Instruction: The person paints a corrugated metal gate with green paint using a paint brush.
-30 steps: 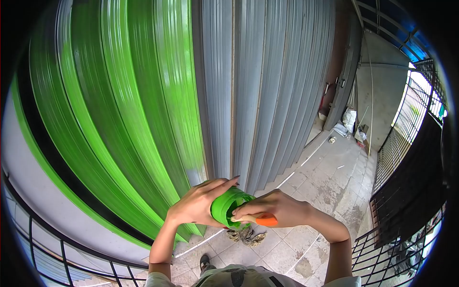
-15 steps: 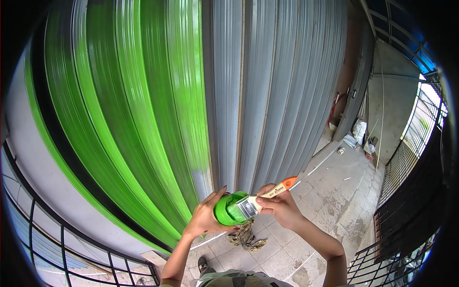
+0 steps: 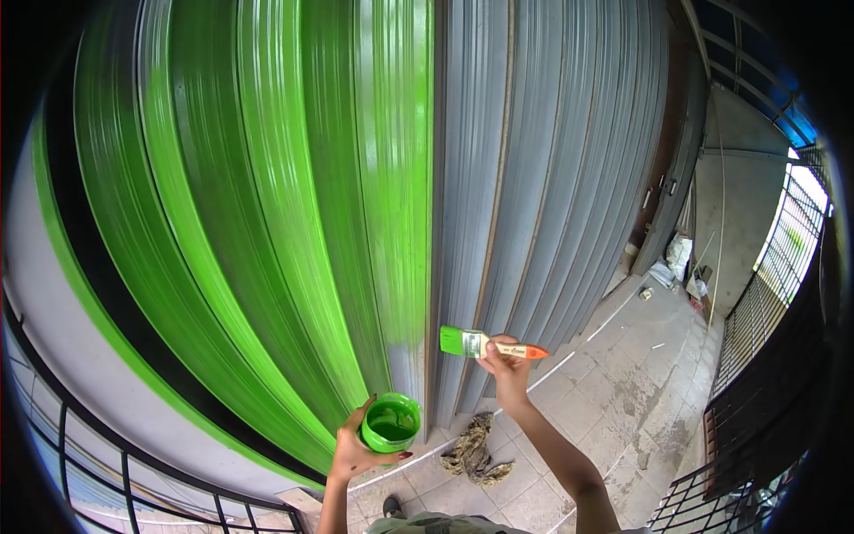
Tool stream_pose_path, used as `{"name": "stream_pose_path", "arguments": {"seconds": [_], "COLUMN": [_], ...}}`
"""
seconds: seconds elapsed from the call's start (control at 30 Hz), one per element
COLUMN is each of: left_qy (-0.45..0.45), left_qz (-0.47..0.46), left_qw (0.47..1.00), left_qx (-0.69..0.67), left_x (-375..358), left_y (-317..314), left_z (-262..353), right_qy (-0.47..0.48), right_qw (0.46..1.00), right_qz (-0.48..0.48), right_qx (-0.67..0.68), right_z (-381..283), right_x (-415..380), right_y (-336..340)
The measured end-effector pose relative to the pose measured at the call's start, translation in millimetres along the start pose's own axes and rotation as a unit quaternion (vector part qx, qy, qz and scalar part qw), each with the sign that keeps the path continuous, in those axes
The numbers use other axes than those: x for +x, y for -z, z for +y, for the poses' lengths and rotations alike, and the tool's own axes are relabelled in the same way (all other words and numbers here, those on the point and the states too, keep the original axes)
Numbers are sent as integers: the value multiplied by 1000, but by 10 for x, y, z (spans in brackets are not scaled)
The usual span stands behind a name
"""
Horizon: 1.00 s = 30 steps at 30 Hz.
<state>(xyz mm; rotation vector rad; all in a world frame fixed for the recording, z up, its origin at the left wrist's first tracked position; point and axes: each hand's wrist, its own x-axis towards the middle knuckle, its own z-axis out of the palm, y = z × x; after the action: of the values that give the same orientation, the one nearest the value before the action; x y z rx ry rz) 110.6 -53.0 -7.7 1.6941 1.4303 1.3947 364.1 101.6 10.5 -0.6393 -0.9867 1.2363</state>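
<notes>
My left hand (image 3: 354,445) is wrapped round a small tub of green paint (image 3: 391,422), its open top facing up. Between the thumb and fingers of my right hand (image 3: 507,369) is a paintbrush (image 3: 480,343) with a pale, orange-tipped handle. Green paint coats its bristles, which point left, in front of the folding metal door. Left panels of that door (image 3: 267,196) are bright green, streaky in places. The panels on the right (image 3: 543,160) are bare grey. Near the bottom of the last green panel a greyish patch (image 3: 406,356) shows.
A crumpled, stained cloth (image 3: 478,452) lies on the tiled floor (image 3: 614,383) below the brush. Black metal grilles stand at the lower left (image 3: 124,463) and right. Bags and debris (image 3: 678,258) sit by the far wall.
The brush has come up out of the paint tub and now points left near the door. The tub has moved lower and left, and my view has shifted left.
</notes>
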Motion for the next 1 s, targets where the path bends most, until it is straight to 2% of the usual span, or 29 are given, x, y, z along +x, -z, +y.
{"name": "stream_pose_path", "arguments": {"seconds": [0.03, 0.1, 0.2, 0.23, 0.3, 0.33, 0.43, 0.53, 0.67, 0.73, 0.8, 0.9, 1.0], "left_qy": [9, 17, 53, 50, 40, 38, 53, 67, 119, 107, 118, 117, 101], "left_qz": [2, -1, -4, -15, -37, -46, -71, -115, -167, -201, -212, -222, -221], "left_qw": [1000, 999, 997, 997, 998, 997, 995, 989, 974, 971, 968, 966, 968], "left_qx": [-22, -36, -55, -52, -45, -39, -53, -58, -100, -69, -67, -58, -66], "left_x": [-9, -11, -25, -15, 22, 43, 100, 162, 231, 281, 294, 333, 367], "left_y": [73, 253, 490, 547, 674, 716, 773, 820, 805, 868, 886, 911, 928], "left_z": [-80, -177, -310, -359, -479, -496, -596, -637, -520, -575, -624, -619, -622], "right_qy": [17, 145, 307, 376, 493, 517, 564, 558, 523, 513, 521, 588, 628], "right_qw": [999, 976, 892, 826, 651, 599, 545, 549, 543, 545, 535, 537, 552], "right_qz": [-15, -18, -120, -163, -241, -240, -189, -185, -266, -275, -274, -198, -139], "right_qx": [-45, -161, -309, -387, -525, -562, -590, -594, -602, -603, -606, -571, -530], "right_z": [258, 725, 1012, 957, 840, 898, 987, 1079, 1623, 1779, 1540, 760, 366], "right_x": [45, 46, 97, 94, 132, 147, 252, 292, 231, 163, 337, 642, 697], "right_y": [52, 54, 106, 91, 76, 83, 41, 29, 348, 315, 262, -132, -338]}}
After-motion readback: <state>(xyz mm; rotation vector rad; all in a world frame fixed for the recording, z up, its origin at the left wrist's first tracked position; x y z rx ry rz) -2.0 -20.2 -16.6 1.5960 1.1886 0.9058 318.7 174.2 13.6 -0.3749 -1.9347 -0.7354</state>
